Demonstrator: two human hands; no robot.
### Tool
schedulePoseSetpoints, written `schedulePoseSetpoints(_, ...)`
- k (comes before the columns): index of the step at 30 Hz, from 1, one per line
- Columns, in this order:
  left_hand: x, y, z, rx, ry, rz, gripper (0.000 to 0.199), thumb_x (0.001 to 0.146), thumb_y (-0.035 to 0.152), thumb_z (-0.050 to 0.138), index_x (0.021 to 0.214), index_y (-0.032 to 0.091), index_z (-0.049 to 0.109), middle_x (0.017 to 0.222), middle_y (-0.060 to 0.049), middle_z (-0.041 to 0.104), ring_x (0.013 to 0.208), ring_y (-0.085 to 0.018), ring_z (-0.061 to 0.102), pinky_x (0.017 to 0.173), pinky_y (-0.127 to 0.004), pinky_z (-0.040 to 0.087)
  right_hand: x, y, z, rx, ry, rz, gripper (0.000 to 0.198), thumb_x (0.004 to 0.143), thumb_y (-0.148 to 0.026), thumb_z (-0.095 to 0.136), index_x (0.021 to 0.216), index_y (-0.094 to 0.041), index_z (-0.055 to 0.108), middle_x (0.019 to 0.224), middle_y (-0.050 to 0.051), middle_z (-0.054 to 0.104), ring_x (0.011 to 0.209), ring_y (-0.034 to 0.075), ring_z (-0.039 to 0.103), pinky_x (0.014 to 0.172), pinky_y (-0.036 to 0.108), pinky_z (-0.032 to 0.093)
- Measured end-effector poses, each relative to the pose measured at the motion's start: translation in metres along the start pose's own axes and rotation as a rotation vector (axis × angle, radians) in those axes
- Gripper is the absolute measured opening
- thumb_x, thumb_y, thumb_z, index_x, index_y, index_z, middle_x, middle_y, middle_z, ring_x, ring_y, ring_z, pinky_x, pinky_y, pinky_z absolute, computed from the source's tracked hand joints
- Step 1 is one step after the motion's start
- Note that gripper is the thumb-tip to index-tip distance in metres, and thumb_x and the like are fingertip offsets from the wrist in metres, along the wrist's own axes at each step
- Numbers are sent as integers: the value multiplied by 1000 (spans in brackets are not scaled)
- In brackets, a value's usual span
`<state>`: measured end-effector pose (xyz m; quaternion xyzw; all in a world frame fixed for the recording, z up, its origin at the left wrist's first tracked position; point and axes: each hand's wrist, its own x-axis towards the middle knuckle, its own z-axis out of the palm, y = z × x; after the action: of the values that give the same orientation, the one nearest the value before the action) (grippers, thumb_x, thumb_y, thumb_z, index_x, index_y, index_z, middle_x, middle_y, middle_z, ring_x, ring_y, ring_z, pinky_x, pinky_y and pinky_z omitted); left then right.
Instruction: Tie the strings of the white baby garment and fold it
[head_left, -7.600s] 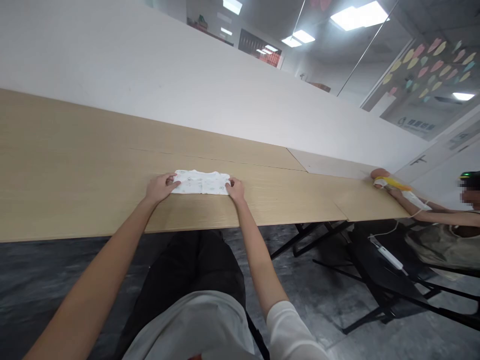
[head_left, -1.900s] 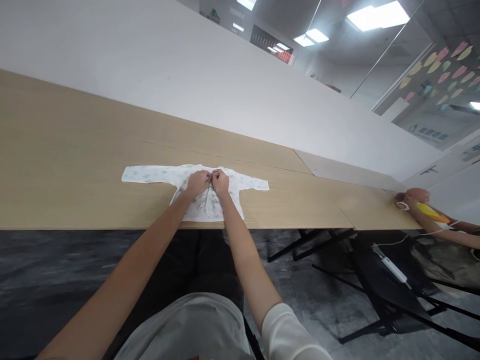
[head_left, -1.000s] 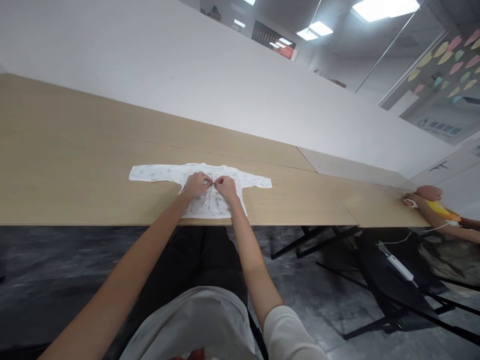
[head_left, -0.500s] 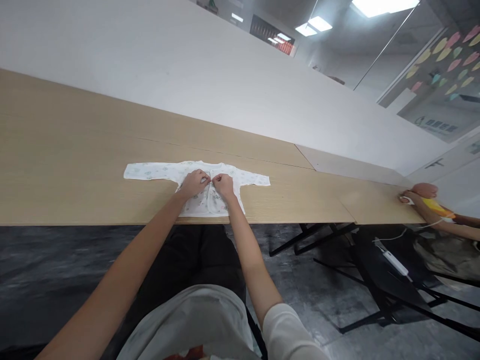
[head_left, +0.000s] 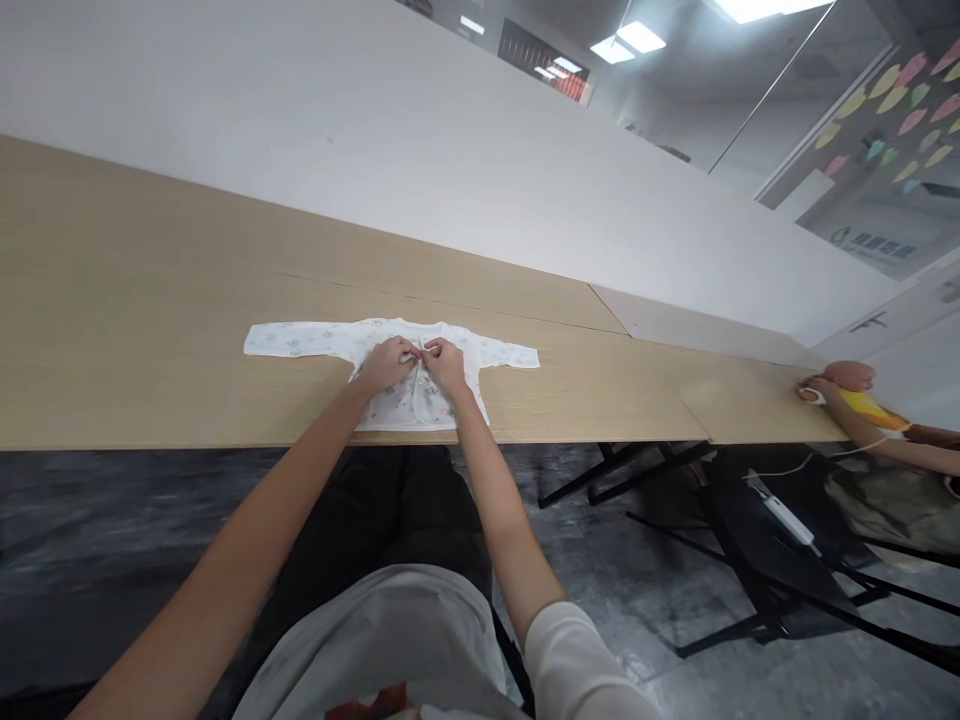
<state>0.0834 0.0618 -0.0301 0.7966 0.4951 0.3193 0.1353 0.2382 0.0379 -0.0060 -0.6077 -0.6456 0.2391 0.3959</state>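
A small white baby shirt (head_left: 409,407) with a faint print lies spread on the table, both sleeves stretched out to the sides. My left hand (head_left: 388,364) pinches the cloth at the front opening, left of the centre line. Just across from it, my right hand (head_left: 445,366) has thumb and finger closed on the other front edge. The fingertips of both hands nearly meet over the upper chest. Whatever fastener sits between them is too small to make out.
The light wooden table (head_left: 150,300) runs along a white wall (head_left: 375,150). At the far right another person's arms (head_left: 862,430) hold a doll (head_left: 851,378) in yellow. A black folding chair (head_left: 780,540) bearing a white power strip (head_left: 787,520) stands below.
My right hand's fingers have shifted slightly at the front opening. My left hand keeps its pinch, and the shirt lies as before.
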Motion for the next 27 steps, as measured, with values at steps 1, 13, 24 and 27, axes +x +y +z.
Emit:
schedulePoseSetpoints(1,0,1,-1,-1,-13,-5,31,78,28,52,91,21,80,104,-10,75,103,-27,67,101,-40,50,1,0,-1,1,11,17,11,82,-14,63,89,-21,68,72,-2,70,77,16,68,82,26,53)
schedulePoseSetpoints(13,-23,19,-37,-78,-203,113,33,74,39,51,82,23,79,95,-6,78,95,-25,69,96,-36,50,-23,-9,-17,-51,10,30,19,87,-16,59,99,-18,74,81,1,73,79,16,68,79,23,50)
schedulePoseSetpoints(24,-54,40,-20,116,-62,-112,35,83,39,50,95,20,77,100,-10,74,88,-25,67,80,-33,49,-57,-3,-11,-263,-74,-146,12,85,-14,64,84,-18,76,89,6,76,88,19,69,85,27,50)
schedulePoseSetpoints(27,-54,38,-18,121,-18,-89,32,84,37,52,93,20,78,110,-11,70,92,-26,67,84,-35,51,-55,-2,-12,-233,-80,-153,13,81,-10,63,83,-18,73,87,4,75,86,18,67,84,26,50)
